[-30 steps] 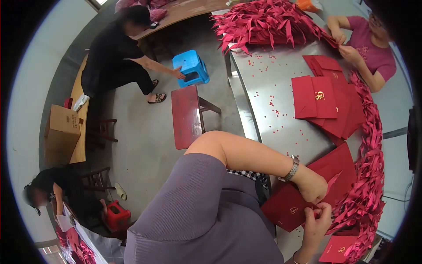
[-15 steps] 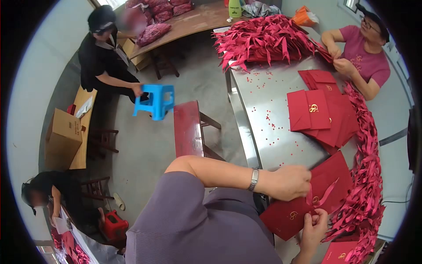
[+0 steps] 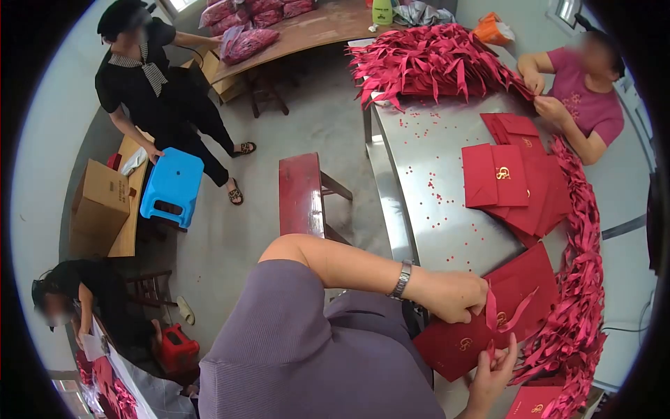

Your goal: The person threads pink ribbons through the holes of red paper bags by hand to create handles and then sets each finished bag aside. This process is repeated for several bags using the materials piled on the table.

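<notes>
A red paper gift bag [image 3: 447, 356] with a gold emblem lies on the metal table, with another red bag [image 3: 537, 269] just beyond it. A pinkish-red ribbon [image 3: 513, 321] loops over them. My left hand [image 3: 450, 293], with a metal watch on its wrist, rests over the bag with curled, closed fingers. Its fingertips are beside the ribbon; whatever they hold is hidden. My right hand [image 3: 492, 373] is at the bag's near edge, palm partly up, thumb and fingers pinching a short piece of red ribbon [image 3: 490, 348].
Stacked red bags [image 3: 495, 174] and a long heap of ribboned bags [image 3: 583, 258] flank the work. Red dots litter the metal table [image 3: 419, 188]. Across it, a person handles a bag beside a big ribbon pile [image 3: 433, 66]. A red bench [image 3: 300, 195] stands behind; another person carries a blue stool [image 3: 174, 181].
My left hand has drawn back slightly from the ribbon, uncovering more of it. My right hand has turned and shifted lower. The person with the blue stool has moved left.
</notes>
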Available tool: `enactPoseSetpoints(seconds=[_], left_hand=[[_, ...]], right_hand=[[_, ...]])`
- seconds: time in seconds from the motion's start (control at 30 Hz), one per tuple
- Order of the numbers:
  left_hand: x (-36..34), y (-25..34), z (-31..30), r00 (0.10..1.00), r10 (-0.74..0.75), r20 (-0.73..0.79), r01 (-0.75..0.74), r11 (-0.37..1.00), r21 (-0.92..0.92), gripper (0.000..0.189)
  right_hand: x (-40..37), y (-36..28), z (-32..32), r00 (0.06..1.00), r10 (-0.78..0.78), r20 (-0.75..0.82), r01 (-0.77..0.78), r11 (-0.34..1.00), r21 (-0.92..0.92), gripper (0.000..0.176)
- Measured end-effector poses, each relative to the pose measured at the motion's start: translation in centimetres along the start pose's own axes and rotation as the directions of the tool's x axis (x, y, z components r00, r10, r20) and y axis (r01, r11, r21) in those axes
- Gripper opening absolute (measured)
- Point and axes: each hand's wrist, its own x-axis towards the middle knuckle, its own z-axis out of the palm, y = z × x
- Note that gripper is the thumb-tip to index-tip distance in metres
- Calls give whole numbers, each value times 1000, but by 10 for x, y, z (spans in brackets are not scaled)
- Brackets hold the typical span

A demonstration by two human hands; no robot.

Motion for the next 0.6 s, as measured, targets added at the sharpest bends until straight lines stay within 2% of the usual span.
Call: enactPoseSetpoints(seconds=[0.03, 0.1, 0.13, 0.2, 0.23, 0.3, 0.33, 0.4, 0.43, 0.5, 0.6], left_hand=[[0, -2, -1, 1000, -1, -1, 1, 1000, 3, 15], [-3, -10, -1, 997, -72, 5, 72, 997, -2, 13], [-4, -13, 2, 998, -66, 8, 66, 998, 0, 13], [-6, -17, 5, 978, -116, -174, 96, 988, -120, 11], [-6, -17, 4, 979, -110, -170, 91, 989, -116, 11], [-5, -14, 2, 962, -230, -145, 200, 960, -195, 11], [-4, -14, 1, 964, -225, -139, 196, 961, -195, 11], [-1, -13, -2, 952, -302, -43, 292, 944, -155, 12], [0, -13, -1, 954, -296, -43, 286, 945, -156, 12], [-1, -14, 1, 964, -255, -80, 248, 965, -90, 13], [0, -12, 6, 948, -273, -163, 277, 961, -2, 11]], right_hand=[[-4, 2, -4, 1000, -3, 1, 3, 1000, 2, 55], [-15, 7, -15, 988, 67, 141, -58, 996, -65, 41], [-21, 7, -18, 989, 65, 134, -57, 996, -66, 41], [-31, 5, -20, 979, 162, 125, -180, 973, 144, 31], [-35, 2, -22, 980, 161, 118, -178, 973, 148, 31], [-45, -7, -32, 968, 248, 24, -248, 948, 202, 38], [-52, -4, -41, 968, 250, 17, -248, 947, 203, 38], [-68, 13, -65, 942, 335, -24, -328, 934, 143, 35], [-76, 23, -75, 942, 334, -29, -326, 935, 142, 35], [-90, 40, -91, 988, 156, -3, -152, 966, 211, 31], [-106, 38, -109, 976, 206, -65, -189, 961, 200, 30]])
